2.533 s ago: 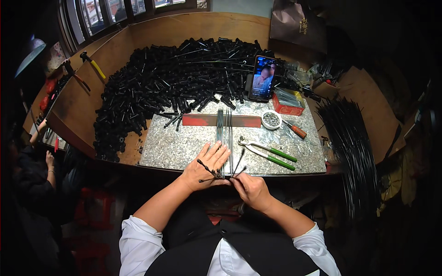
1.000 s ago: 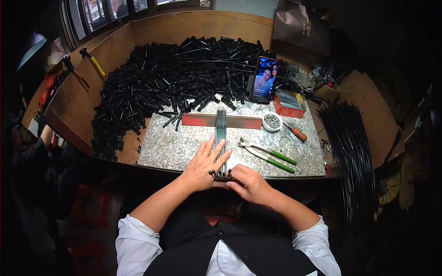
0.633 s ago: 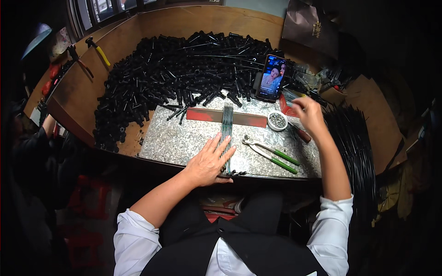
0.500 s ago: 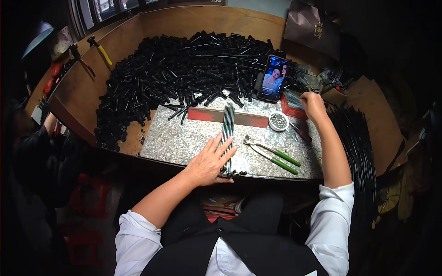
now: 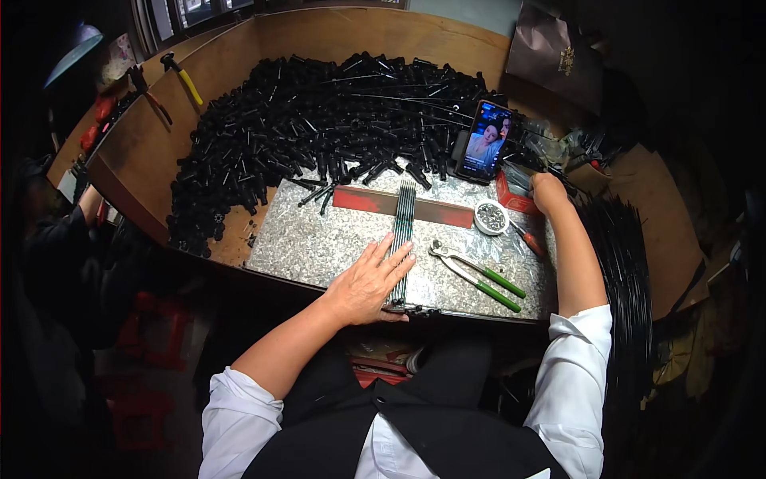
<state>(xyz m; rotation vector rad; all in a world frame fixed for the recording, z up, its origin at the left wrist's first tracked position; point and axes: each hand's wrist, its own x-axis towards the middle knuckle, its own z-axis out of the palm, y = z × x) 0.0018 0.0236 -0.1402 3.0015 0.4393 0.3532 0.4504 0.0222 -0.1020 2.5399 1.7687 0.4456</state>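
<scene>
left hand (image 5: 369,281) lies flat, fingers spread, pinning the row of thin rods (image 5: 403,231) just under the fingertips on the surface (image 5: 319,239). right hand (image 5: 549,191) reaches by the red box (image 5: 511,195); can't tell its grip. looks like a fetching step, so next it'd need one small part pinched.

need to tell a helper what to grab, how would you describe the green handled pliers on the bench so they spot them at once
Start at the speckled metal plate at the front of the wooden bench. Right of the row of thin rods that the left hand presses flat lie the pliers, jaws pointing toward the rods. Their two long green handles set them apart from the red-handled tool and small round dish just behind.
</scene>
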